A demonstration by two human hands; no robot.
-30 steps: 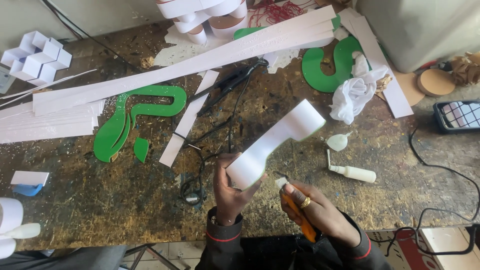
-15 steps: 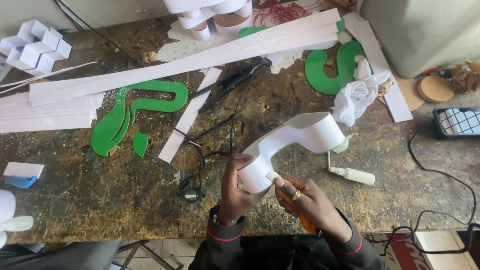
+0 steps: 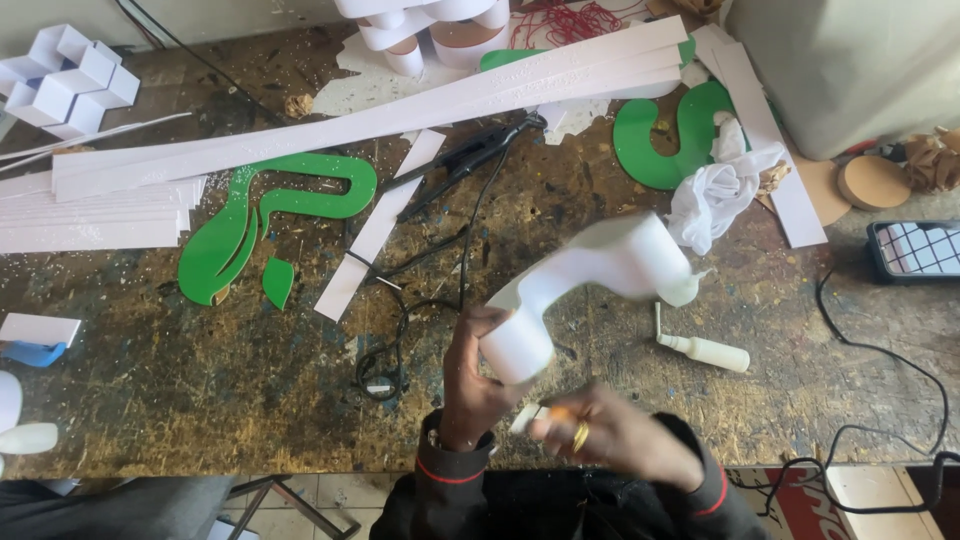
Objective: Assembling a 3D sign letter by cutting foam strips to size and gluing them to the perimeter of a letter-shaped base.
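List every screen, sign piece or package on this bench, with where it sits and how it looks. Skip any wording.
Phone: right edge of the bench, lying flat, dark frame, lit screen with a pale grid.
Green sign piece: left of middle, flat, curved, with a small leaf-shaped bit below it.
Second green sign piece: upper right, flat, S-like curve, partly under white strips.
Packages: none visible.

Soft, even daylight with faint shadows; the right hand (image 3: 615,440) and white strip (image 3: 590,275) are motion-blurred, the surface (image 3: 200,400) sharp.
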